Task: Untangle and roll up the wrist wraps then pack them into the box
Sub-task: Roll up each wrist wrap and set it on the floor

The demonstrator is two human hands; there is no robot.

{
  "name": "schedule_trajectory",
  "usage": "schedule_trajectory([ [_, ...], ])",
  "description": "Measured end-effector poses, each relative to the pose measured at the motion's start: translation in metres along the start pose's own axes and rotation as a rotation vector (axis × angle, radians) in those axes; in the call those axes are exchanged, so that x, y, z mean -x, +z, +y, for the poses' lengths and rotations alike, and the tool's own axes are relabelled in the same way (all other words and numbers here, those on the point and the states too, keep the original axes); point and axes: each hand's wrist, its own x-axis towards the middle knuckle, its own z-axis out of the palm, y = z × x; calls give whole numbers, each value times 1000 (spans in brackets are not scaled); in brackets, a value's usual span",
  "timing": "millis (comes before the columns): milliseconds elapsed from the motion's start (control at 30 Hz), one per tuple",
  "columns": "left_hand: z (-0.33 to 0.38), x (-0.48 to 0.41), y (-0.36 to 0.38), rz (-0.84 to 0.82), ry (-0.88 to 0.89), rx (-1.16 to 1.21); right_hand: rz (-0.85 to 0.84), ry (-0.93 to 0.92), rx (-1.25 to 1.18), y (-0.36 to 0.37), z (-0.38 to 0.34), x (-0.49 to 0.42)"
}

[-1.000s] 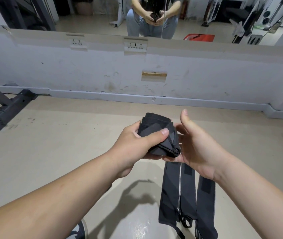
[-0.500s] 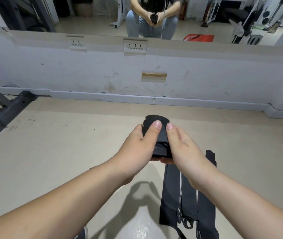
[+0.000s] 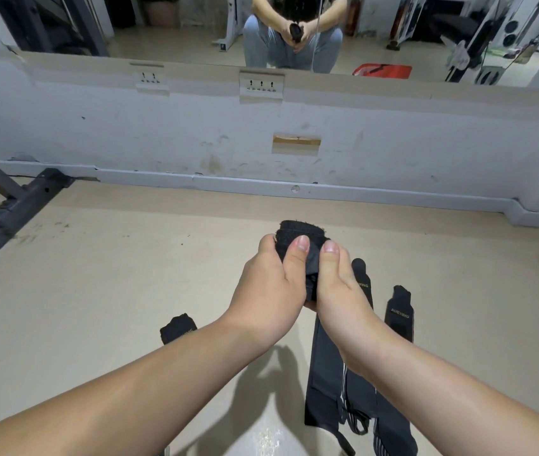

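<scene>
Our left hand (image 3: 266, 286) and right hand (image 3: 342, 287) both grip a rolled black wrist wrap (image 3: 297, 229), thumbs on top. Flat wraps (image 3: 324, 390) lie on the floor (image 3: 123, 274) below; another wrap end (image 3: 177, 328) lies beside our left forearm.

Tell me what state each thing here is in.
Held wrist wrap: rolled up, gripped by both hands.
Left hand: curled round the roll, thumb on top.
Right hand: curled round the roll, thumb on top.
Loose wraps: unrolled, lying flat, overlapping.
Wrap by left forearm: mostly hidden, state unclear.

head-worn view, forward and downward
</scene>
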Motion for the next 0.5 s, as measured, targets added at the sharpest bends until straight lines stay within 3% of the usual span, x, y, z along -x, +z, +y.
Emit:
schedule_trajectory([
  [133,-8,-7,-4,-36,-58,69,-162,35,122,-9,5,-15],
  [233,-12,-9,-8,-80,-152,142,-119,-6,231,-20,3,-21],
  [367,-15,-9,-17,-159,-257,196,-37,167,92,-30,2,-16],
  [500,-21,-7,-23,-144,-296,243,-93,273,-199,-36,-11,-7],
])
